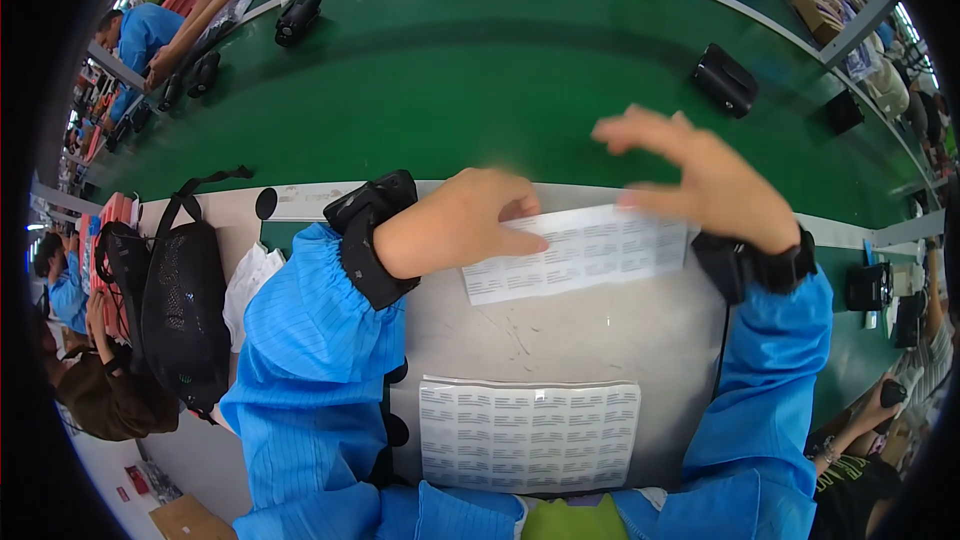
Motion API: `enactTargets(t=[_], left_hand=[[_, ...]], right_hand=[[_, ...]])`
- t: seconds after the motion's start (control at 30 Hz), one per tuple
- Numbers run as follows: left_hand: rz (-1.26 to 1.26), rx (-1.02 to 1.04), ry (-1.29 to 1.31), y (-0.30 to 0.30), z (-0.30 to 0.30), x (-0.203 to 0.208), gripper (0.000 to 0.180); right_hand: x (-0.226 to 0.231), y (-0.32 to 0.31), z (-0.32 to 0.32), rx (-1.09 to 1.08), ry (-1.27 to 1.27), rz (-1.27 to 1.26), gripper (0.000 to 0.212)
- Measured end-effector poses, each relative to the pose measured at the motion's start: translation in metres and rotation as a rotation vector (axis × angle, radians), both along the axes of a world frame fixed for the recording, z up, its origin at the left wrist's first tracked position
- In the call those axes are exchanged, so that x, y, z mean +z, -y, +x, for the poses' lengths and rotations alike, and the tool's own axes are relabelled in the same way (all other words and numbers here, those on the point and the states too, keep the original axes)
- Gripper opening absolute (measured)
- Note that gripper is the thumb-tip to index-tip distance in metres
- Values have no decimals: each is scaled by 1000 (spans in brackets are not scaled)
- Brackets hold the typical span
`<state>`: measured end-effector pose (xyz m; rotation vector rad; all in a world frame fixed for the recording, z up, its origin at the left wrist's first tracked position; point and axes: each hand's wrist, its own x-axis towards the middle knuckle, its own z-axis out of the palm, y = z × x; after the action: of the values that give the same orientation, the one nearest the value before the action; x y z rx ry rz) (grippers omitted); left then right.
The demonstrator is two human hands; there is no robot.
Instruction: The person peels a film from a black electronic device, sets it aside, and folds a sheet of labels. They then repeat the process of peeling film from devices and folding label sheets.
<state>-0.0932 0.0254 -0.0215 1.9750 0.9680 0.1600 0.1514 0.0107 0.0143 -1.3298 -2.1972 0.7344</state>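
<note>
A white sheet of printed labels (590, 252) lies slanted at the far side of the grey work surface. My left hand (460, 223) is on its upper left part, thumb over the sheet and the other fingers curled by its far edge. Smeared by motion, my right hand (705, 175) hovers at the sheet's right end with fingers apart; its thumb comes close to the upper edge, and whether it touches I cannot tell. A stack of similar label sheets (530, 435) rests close to my body. Both wrists wear black strapped devices.
Beyond the grey work surface (560, 340) runs a green conveyor belt (450, 90). Black devices stand on it, one at far left (298, 18) and another at right (726, 80). A black bag (185, 310) and white cloth (250, 285) lie left. Other people work around the belt.
</note>
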Motion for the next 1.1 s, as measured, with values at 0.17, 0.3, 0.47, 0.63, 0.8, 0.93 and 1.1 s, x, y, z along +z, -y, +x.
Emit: enactTargets(t=[0.17, 0.3, 0.47, 0.63, 0.8, 0.93, 1.1], left_hand=[[93, 34, 162, 2, -2, 5, 23], [67, 110, 173, -8, -8, 18, 19], [-97, 252, 251, -11, -5, 16, 21], [-227, 259, 422, -7, 4, 22, 24], [-244, 259, 493, -8, 5, 18, 26], [-305, 290, 424, -14, -7, 18, 24], [-239, 235, 314, -24, -18, 17, 24]], right_hand=[[-2, 9, -11, 114, 225, -90, 29], [4, -1, 4, 12, 183, -165, 18], [-3, 4, -13, -185, 69, 236, 12], [-12, 5, -20, -214, 44, 390, 13], [-17, 5, -23, -152, -42, 458, 16], [-8, 6, -27, -23, -145, 455, 31], [-2, 8, -10, -70, -174, 194, 57]])
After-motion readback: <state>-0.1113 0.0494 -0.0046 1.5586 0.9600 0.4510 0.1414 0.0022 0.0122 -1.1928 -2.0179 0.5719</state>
